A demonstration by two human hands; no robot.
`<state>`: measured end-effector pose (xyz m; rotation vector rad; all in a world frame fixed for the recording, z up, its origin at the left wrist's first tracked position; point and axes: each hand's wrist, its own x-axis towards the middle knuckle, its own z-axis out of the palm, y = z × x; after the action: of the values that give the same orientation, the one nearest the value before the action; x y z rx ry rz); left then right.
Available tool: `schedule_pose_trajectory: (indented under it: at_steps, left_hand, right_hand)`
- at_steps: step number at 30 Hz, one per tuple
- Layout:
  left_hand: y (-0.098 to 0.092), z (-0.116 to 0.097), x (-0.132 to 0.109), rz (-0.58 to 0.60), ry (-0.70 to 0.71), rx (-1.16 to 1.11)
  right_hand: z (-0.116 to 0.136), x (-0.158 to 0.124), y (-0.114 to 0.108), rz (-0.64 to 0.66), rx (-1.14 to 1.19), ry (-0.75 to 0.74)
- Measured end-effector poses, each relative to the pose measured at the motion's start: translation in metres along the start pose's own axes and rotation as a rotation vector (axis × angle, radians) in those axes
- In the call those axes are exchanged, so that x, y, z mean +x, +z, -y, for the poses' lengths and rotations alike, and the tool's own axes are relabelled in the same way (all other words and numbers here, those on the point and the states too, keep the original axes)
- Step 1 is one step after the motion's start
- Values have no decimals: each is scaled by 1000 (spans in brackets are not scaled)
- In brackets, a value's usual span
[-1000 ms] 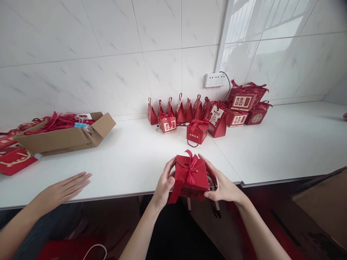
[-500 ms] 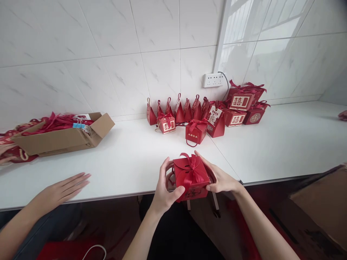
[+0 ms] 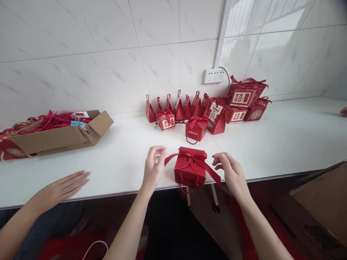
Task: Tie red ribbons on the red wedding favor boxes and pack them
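Observation:
A red gift box (image 3: 189, 169) with a ribbon bow on its lid stands at the table's front edge. Its ribbon tails spread to both sides, and a cord handle hangs at the front. My left hand (image 3: 154, 166) hovers left of the box, fingers loosely bent and holding nothing. The left ribbon tail ends close to that hand; whether they touch I cannot tell. To the right of the box, my right hand (image 3: 230, 171) is open with curved fingers, apart from the box.
Behind stand several pointed red boxes (image 3: 179, 108), a small bowed box (image 3: 196, 128) and stacked gift boxes (image 3: 241, 99). A cardboard box (image 3: 59, 141) full of red ribbons sits at left. Another person's hand (image 3: 62, 187) rests flat on the white table (image 3: 121, 159).
Both my hands have let go of the gift box and moved apart. The box has been turned and set down on the table edge. Another person's hand at far left has gone from view.

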<state>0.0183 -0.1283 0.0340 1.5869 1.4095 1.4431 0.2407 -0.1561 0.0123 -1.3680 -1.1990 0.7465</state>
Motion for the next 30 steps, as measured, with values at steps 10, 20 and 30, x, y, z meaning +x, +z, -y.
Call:
schedule_pose_trajectory:
  at_steps: [10,20,30]
  left_hand:
    - [0,-26,8,388,47,381]
    - [-9,-48,-19,598,-487,-21]
    - [-7,-48,-78,634,-537,-126]
  right_hand:
    - [29,15,11,231,-210,74]
    - [26,23,23,358,-82,108]
    - [25,22,28,490,231,97]
